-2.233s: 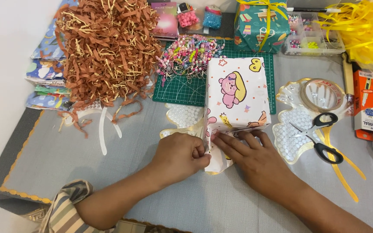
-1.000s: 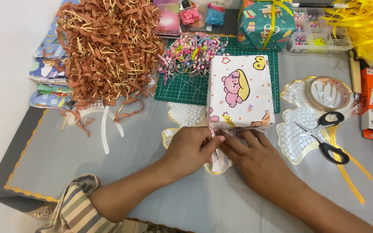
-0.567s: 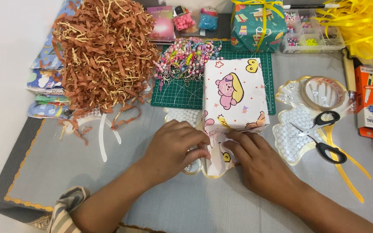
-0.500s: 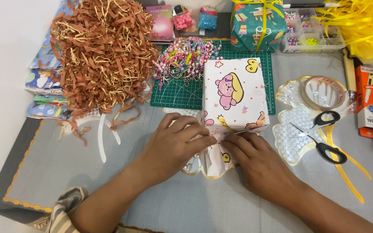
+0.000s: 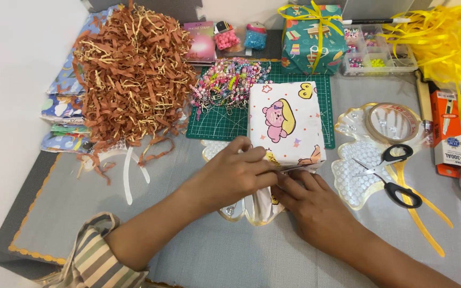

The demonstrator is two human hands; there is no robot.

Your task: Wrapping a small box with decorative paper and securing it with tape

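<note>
**Two hands fold the near end of a wrapped box**

A box wrapped in white cartoon-bear paper [image 5: 286, 121] lies near the middle of the grey table [image 5: 198, 256], with its far half on a green cutting mat [image 5: 214, 124]. Its near end points to the person. The left hand [image 5: 235, 173] lies over the near left corner of the box, with the fingers curled and pressing the loose paper flap against the end of the box. The right hand [image 5: 316, 205] is just beside it, touching it, and its fingertips pinch the same flap from the right side. Both hands are closed on the paper; neither one is flat or free. Under the hands some loose wrapping paper hangs down on the table.

To the right of the box lies a pair of black-handled scissors [image 5: 393, 176] on a clear tray with a gold edge [image 5: 348, 184], and a roll of clear tape [image 5: 393, 121] stands further back on it. A large heap of brown shredded paper [image 5: 132, 80] fills the far left part of the table. Colourful bead charms [image 5: 230, 82] lie on the far side of the mat. At the far edge stands a green gift box with a yellow ribbon [image 5: 311, 38], and yellow ribbon strips [image 5: 446, 40] lie in the far right corner.
</note>
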